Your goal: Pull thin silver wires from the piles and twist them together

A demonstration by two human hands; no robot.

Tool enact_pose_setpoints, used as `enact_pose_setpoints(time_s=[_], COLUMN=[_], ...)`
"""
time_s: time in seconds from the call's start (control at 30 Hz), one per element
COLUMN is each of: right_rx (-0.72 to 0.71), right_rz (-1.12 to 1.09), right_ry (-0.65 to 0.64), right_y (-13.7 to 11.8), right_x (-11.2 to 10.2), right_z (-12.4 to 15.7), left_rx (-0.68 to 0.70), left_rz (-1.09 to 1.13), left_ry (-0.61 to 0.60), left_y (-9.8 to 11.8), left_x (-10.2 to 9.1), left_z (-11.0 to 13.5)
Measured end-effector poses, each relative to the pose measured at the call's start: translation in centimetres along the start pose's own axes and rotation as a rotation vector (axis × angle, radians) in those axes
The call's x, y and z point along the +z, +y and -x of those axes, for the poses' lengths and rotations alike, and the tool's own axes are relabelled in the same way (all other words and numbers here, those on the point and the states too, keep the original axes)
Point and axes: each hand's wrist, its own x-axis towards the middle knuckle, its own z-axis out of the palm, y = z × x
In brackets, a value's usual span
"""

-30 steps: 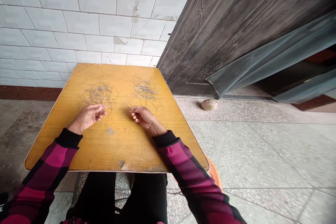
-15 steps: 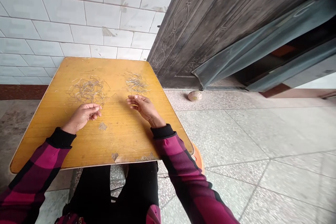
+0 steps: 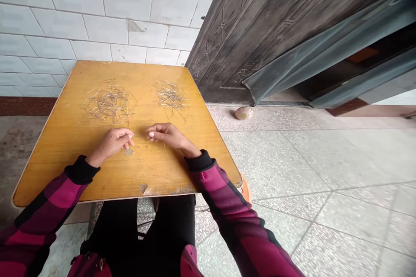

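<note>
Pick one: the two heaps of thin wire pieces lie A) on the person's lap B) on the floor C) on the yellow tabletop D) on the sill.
C: the larger wire heap and the smaller wire heap lie on the yellow tabletop, beyond the left hand and the right hand.

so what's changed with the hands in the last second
The right hand has moved left across the yellow wooden tabletop, fingers pinched, and is now close to the left hand, which has shifted only slightly. Whether either hand has taken a wire is too fine to tell. The larger pile of thin wire and the smaller pile of thin wire look unchanged.
</note>
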Motion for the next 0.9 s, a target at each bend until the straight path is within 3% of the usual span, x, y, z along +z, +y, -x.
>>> enact_pose_setpoints(time_s=[0.13,0.23,0.43,0.57,0.73,0.9], right_rx=[-0.17,-0.221,-0.221,-0.189,-0.171,-0.176], right_rz=[0.399,0.664,0.748,0.812,1.021,1.012], right_ry=[-0.019,-0.014,-0.049,-0.062,0.104,0.242], right_y=[-0.5,-1.1,-1.8,-1.9,-1.0,1.0], right_x=[1.4,2.0,2.3,2.8,4.4,6.1], right_z=[0.9,1.5,1.7,2.2,5.4,8.2], left_rx=[-0.21,-0.323,-0.325,-0.186,0.25,0.521], left_rz=[0.266,0.404,0.506,0.267,-0.332,-0.657], left_ry=[-0.137,-0.239,-0.247,-0.133,0.057,0.026], left_y=[0.3,0.5,0.1,-0.6,-1.2,-1.5], left_x=[0.0,-0.4,-0.4,0.2,1.4,2.8], left_z=[0.3,0.3,0.2,0.1,0.1,0.4])
